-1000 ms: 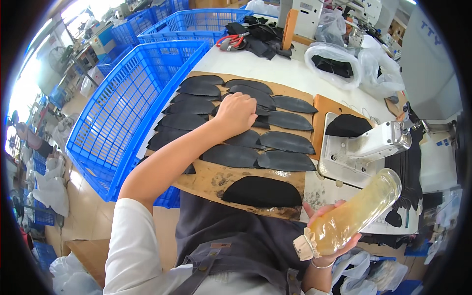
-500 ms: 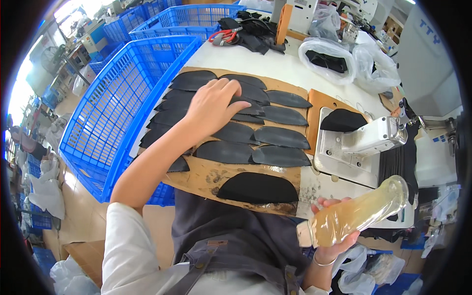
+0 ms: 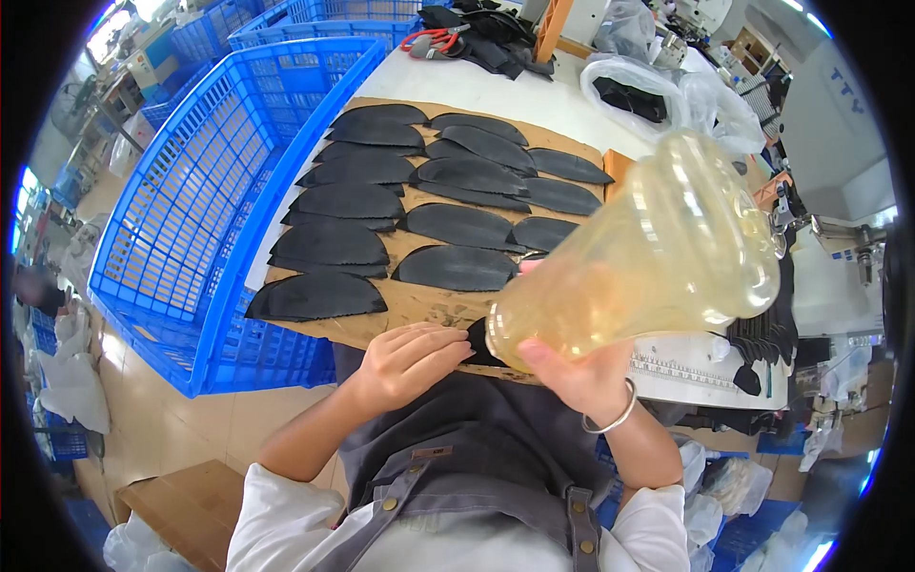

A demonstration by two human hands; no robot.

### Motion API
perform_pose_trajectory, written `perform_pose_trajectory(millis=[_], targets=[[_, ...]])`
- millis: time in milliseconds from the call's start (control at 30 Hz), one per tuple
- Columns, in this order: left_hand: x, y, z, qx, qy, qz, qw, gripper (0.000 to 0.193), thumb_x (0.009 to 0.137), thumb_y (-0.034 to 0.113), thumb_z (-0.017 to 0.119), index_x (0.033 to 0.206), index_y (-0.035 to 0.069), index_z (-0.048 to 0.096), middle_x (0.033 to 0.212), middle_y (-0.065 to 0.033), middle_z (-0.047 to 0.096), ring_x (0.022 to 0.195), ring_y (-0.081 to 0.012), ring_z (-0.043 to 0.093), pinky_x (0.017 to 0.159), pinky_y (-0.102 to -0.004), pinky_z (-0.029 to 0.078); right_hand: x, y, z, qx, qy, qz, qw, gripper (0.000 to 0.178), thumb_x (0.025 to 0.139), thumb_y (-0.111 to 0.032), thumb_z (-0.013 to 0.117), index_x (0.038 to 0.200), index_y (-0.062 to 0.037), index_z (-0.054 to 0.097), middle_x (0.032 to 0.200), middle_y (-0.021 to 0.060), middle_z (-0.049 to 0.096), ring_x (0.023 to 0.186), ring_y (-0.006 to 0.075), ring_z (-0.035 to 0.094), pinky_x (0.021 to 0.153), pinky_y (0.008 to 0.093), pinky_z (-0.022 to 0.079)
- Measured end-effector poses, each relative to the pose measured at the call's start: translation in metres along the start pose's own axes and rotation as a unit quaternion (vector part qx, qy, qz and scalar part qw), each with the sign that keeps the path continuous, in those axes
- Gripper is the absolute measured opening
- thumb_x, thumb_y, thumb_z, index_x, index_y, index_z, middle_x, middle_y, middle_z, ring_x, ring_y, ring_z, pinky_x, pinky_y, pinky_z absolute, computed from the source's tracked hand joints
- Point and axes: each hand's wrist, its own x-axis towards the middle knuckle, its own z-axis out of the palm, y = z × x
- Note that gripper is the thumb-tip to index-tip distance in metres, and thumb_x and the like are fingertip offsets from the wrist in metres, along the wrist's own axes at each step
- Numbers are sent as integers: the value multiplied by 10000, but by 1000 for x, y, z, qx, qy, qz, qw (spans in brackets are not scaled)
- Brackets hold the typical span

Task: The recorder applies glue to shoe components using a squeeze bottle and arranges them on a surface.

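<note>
A worker in a grey apron (image 3: 477, 443) and white sleeves leans over a white tabletop (image 3: 553, 103), a clear bottle (image 3: 648, 248) of yellowish contents slanting across its near edge. The right hand (image 3: 577, 372), ringed at the wrist by a bracelet (image 3: 615, 408), is wrapped around the bottle near its narrower end, thumb on the near side, fingertips just showing beyond. That end points down over a black fabric piece (image 3: 483, 347) at the near edge of a brown board (image 3: 419, 305); whether the two touch cannot be told. The left hand (image 3: 410, 364) lies at the same edge, fingers side by side and slightly bent, their tips beside the piece; whether they pinch it cannot be made out. Dark curved pieces (image 3: 457, 225) cover the board in overlapping columns, one lying at its near left corner. Beyond the far edge of the board sit red-handled scissors (image 3: 434, 42) beside a heap of black scraps (image 3: 496, 48). A plastic bag (image 3: 673, 107) of black material stands toward the far right. A blue crate (image 3: 229, 286) flanks the tabletop's left edge; a ruler (image 3: 681, 370) lies along the near edge, right of the bottle.
</note>
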Motion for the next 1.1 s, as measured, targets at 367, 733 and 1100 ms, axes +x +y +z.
perform_pose_trajectory(millis=[367, 733, 1100], targets=[[0, -3, -6, 1, 24, 2, 1000, 226, 631, 28, 659, 849, -15, 614, 857, -114, 602, 705, -213, 626, 605, -295, 527, 5, 9, 18, -289, -88, -185, 935, 660, 677, -91, 758, 1215, 34, 396, 1121, 131, 518, 1017, 207, 528, 847, 314, 444], [-4, -4, 5, -14, 14, -6, 1000, 204, 647, 36, 661, 842, 0, 617, 860, -105, 614, 725, -215, 637, 629, -303, 533, -12, 0, -21, -296, 139, -67, 943, 326, 682, -154, 733, 950, -10, 616, 893, 90, 634, 803, 218, 612, 729, 330, 485], [-2, 0, 3, -12, 32, -30, 999, 223, 603, -15, 720, 803, 17, 627, 781, -82, 641, 664, -215, 642, 572, -274, 523, -45, -22, -40, -93, 194, -73, 974, 625, 742, -197, 675, 1235, 20, 359, 1108, 174, 527, 1014, 261, 537, 862, 371, 450]])
